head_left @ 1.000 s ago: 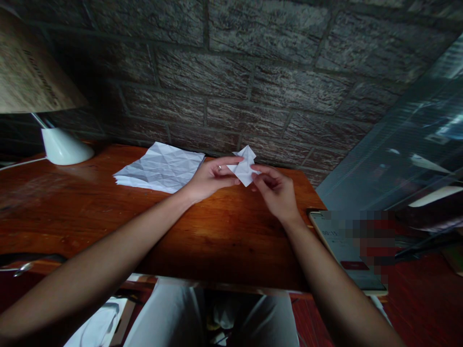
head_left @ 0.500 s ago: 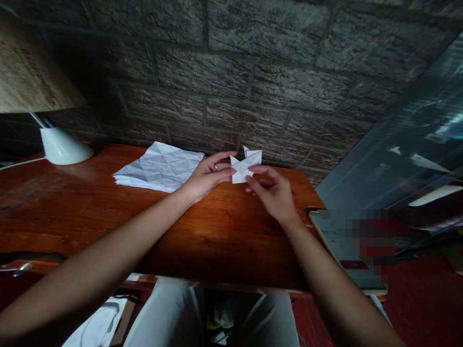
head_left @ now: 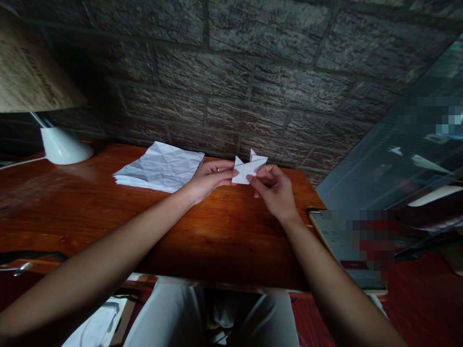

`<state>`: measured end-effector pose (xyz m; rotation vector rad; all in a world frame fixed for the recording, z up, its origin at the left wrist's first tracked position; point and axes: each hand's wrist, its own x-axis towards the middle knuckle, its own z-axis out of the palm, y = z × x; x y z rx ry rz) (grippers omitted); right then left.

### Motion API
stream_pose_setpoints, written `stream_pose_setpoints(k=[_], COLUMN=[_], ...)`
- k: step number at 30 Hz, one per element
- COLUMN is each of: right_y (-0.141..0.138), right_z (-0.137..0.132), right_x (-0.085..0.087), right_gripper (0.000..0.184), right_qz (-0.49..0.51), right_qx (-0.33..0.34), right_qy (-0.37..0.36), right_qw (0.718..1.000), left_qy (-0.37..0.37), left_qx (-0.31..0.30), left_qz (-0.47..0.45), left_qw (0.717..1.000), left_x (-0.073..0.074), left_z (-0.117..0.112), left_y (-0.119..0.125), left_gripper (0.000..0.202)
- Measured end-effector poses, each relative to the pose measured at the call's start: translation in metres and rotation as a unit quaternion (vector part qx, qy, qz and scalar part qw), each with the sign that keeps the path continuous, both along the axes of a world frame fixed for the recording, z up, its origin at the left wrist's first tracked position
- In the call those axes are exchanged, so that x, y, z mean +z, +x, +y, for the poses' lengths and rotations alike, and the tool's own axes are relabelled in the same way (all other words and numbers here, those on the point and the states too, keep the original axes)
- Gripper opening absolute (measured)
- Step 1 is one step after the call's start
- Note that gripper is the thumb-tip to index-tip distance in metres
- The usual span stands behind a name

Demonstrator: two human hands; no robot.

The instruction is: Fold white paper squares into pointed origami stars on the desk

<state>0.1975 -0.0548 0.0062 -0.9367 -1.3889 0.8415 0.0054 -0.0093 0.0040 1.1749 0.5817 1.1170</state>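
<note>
A small folded white paper piece [head_left: 247, 168] with several points is held just above the far side of the wooden table [head_left: 108, 212]. My left hand [head_left: 209, 178], a ring on one finger, pinches its left side. My right hand [head_left: 274, 189] pinches its right side between thumb and fingers. Both forearms reach in from the bottom of the view.
A creased white paper sheet stack [head_left: 161, 166] lies flat to the left of my hands. A white lamp base [head_left: 64, 145] with a tan shade [head_left: 29, 72] stands far left. A phone [head_left: 347, 250] lies at the table's right edge. A stone brick wall [head_left: 231, 72] rises behind.
The paper piece has been turned in my fingers and now shows pointed flaps on top. My right hand has risen a little toward it; the left keeps its grip.
</note>
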Motion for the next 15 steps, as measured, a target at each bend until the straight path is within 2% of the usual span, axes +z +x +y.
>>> stream_pose_setpoints(k=[6,12,15], right_y=[0.002,0.0024,0.0032], right_z=[0.0024,0.004,0.0049], right_x=[-0.0014,-0.001,-0.0025], right_gripper=[0.042,0.033,0.033], right_qz=[-0.021,-0.016,-0.014], right_qx=[-0.019,-0.002,0.01], right_qy=[0.003,0.012,-0.002], right_qw=[1.0,1.0,1.0], left_qy=[-0.026,-0.062,-0.071], left_qx=[0.009,-0.008,0.003], left_qz=[0.013,0.016,0.005], left_qw=[1.0,0.998,0.997], left_x=[-0.0017,-0.0066,-0.0064], left_z=[0.0005,0.0035,0.0036], left_y=[0.0002,-0.0009,0.0001], left_gripper=[0.034,0.037,0.035])
